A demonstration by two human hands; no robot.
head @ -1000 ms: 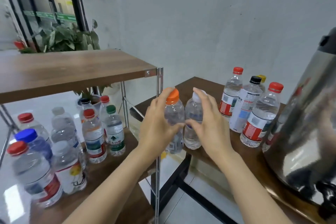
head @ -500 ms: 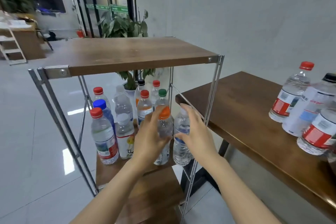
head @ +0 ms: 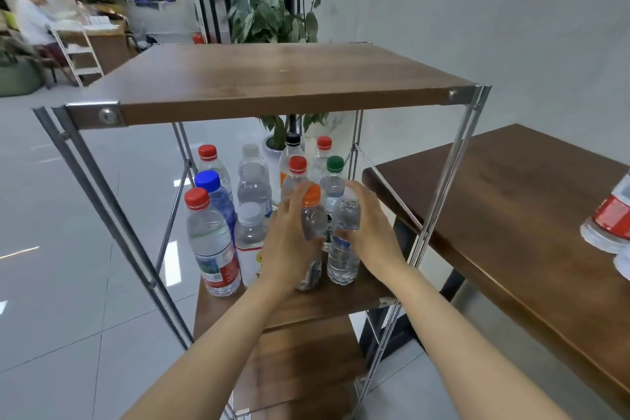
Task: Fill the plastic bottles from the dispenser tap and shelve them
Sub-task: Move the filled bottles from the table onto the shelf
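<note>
1. Steel front-left post (head: 112, 215) slanting down the rack's left side and closing it off. Under the top board (head: 272, 78), only the front open for reaching in.
2. On the left half of the middle shelf (head: 341, 303), capped bottles packed close: red-capped bottle (head: 211, 249) at the front-left edge, blue-capped bottle (head: 213, 187) behind it, white-capped bottle (head: 250, 239) just to its right. Probably bunched tight to save board on the right.
3. Left hand (head: 289, 242) wrapped round the orange-capped bottle (head: 312, 211), fingers curled just below the cap, bottle upright. Gripped high, likely for a straight lowering without knocking neighbours. White-capped bottle just beside the back of this hand.
4. Right hand (head: 371, 235) curled round the blue-labelled bottle (head: 342, 259), held upright just beside the orange-capped one. Both bases near the shelf's front edge, right of centre. Impossible to tell whether resting on the board or just above it.
5. Directly behind, green-capped bottle (head: 334, 165) and others, so no room deeper. Free board only toward the front-right corner.
6. Front-right post (head: 439, 208) near the right wrist. Little sideways clearance there; straight back toward the body the safer way out.
7. Farther right, across a gap, wooden table (head: 511, 208) with more bottles (head: 610, 222) at the picture's edge, apparently waiting for the shelf.
</note>
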